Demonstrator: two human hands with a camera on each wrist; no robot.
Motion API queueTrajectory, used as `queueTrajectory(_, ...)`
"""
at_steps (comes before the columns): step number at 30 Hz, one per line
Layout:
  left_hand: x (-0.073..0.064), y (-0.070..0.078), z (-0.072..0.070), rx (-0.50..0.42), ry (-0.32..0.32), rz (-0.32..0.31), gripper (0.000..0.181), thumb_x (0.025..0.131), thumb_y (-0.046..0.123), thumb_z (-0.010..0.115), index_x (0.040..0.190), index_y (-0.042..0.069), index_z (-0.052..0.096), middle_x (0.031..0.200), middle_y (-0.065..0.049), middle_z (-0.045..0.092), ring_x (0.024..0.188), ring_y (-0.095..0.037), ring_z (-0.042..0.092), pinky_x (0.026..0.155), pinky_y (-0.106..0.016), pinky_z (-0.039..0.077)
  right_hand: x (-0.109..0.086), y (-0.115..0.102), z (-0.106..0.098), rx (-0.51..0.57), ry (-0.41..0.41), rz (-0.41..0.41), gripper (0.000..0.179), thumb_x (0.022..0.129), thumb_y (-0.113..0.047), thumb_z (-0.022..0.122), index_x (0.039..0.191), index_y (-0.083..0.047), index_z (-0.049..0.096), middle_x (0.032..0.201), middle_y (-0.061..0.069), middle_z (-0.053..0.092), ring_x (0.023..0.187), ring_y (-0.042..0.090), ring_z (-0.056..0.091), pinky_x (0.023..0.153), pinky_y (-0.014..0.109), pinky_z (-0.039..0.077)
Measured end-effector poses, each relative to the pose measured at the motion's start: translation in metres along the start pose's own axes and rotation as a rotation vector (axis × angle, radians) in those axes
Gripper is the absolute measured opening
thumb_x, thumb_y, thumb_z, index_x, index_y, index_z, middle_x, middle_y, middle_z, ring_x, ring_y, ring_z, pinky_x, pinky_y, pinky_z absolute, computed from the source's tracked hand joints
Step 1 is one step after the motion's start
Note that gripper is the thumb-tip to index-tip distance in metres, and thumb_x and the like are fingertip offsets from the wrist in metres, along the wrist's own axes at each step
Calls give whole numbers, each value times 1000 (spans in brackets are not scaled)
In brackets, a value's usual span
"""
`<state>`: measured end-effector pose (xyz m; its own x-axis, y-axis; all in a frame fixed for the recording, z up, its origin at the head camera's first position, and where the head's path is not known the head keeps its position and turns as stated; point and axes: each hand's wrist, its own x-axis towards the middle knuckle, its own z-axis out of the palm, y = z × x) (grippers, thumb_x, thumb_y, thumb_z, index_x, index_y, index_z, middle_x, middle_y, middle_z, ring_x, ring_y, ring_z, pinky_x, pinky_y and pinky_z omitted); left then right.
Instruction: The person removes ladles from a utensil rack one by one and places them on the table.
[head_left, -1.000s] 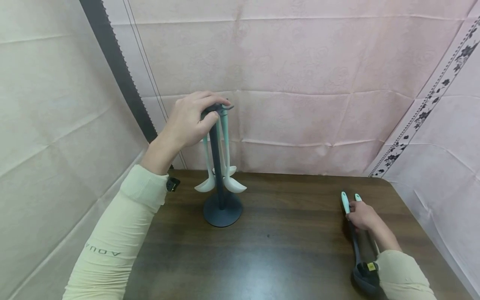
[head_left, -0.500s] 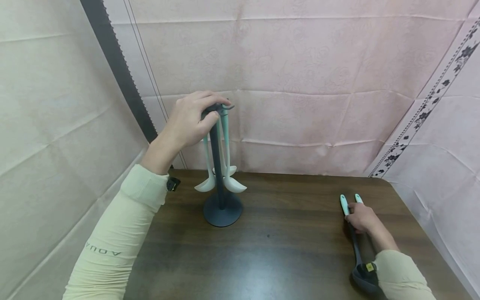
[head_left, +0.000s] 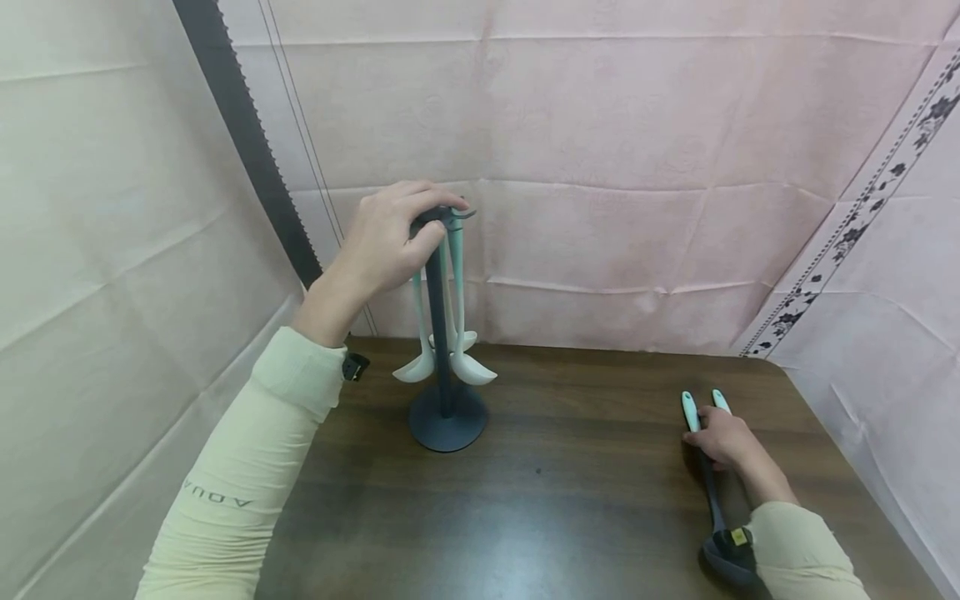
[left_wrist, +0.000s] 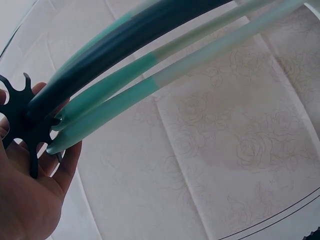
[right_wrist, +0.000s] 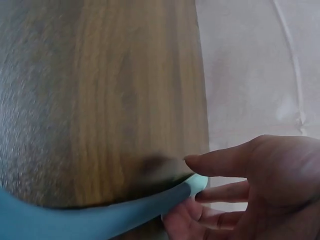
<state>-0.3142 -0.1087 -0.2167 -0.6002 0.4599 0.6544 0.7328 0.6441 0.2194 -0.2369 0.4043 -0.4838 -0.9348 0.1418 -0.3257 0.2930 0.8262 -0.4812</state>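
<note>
A dark utensil stand (head_left: 447, 425) with a round base stands on the table's left half. Several mint-handled ladles (head_left: 469, 369) with pale bowls hang from it. At its top, my left hand (head_left: 390, 233) holds the hooked head (left_wrist: 22, 117), fingers reaching behind it in the left wrist view. A dark grey ladle (head_left: 710, 492) with a mint handle end lies at the right. My right hand (head_left: 726, 437) grips its handle, thumb on one side and fingers curled under it in the right wrist view. A second mint handle (head_left: 721, 400) pokes out beyond that hand; the rest is hidden.
The brown wooden table (head_left: 540, 425) ends at a back edge against a pale patterned cloth (head_left: 585, 208). Another cloth (head_left: 885, 392) hangs along the right side. White cloth (head_left: 112, 250) covers the left.
The grey ladle's handle has shifted slightly left and nearer. My right thumb has moved across to the handle's left side. The left hand stays on the stand; the view drifts slightly.
</note>
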Motion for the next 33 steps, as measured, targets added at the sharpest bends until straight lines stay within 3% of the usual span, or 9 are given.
queueTrajectory(4,0,0,-1,2,-9,4,49,94,23,46,134,28,74,135,9,69,123,-17,61,101,-47,48,-6,-6,-3,-26,14,-23,71,100,-24,67,145,20,36,120,42,54,91,41,63,64,41,61)
queueTrajectory(7,-1,0,-4,-3,-39,-23,50,96,25,46,141,30,69,141,9,66,121,-18,62,101,-47,49,-8,-9,-5,-89,44,-77,74,99,-31,68,145,20,39,127,43,56,102,50,62,77,53,59)
queueTrajectory(11,-2,3,-9,3,-68,-79,51,99,30,47,148,31,63,148,5,60,111,-23,62,97,-50,50,-11,-12,-8,-150,86,-131,78,100,-39,68,144,20,42,137,46,52,123,63,52,96,69,48)
queueTrajectory(13,-3,8,-11,24,-69,-111,50,101,36,47,148,30,61,149,3,58,110,-26,62,98,-52,49,-13,-14,-10,-155,110,-151,79,101,-41,66,144,20,42,140,46,50,128,65,47,100,71,45)
queueTrajectory(18,-1,29,-8,136,-94,-198,63,104,61,41,154,26,55,152,-4,55,124,-34,61,106,-56,46,-22,-25,-17,-151,168,-197,77,102,-41,64,142,21,44,134,44,55,124,62,53,97,69,48)
queueTrajectory(21,2,42,-5,156,-112,-261,75,102,71,37,158,23,49,155,-7,53,133,-35,56,112,-56,42,-29,-38,-19,-132,189,-221,73,104,-38,63,143,20,44,130,43,58,119,58,58,93,68,50)
queueTrajectory(24,2,48,-2,100,-78,-336,73,102,65,43,158,18,47,152,-9,53,128,-31,56,107,-52,46,-34,-52,-19,-110,220,-267,69,105,-37,63,143,17,47,125,40,62,114,55,62,90,66,52)
queueTrajectory(27,1,48,3,46,-8,-364,63,101,52,50,152,14,53,143,-10,56,115,-29,56,94,-47,51,-36,-66,-18,-62,266,-335,62,105,-36,65,142,13,52,124,36,65,115,52,64,90,66,52)
queueTrajectory(33,1,40,11,57,71,-281,47,99,42,55,135,13,68,131,-10,62,108,-29,59,89,-47,50,-40,-86,-19,23,353,-472,54,106,-36,65,143,4,58,127,31,67,117,47,66,98,65,51)
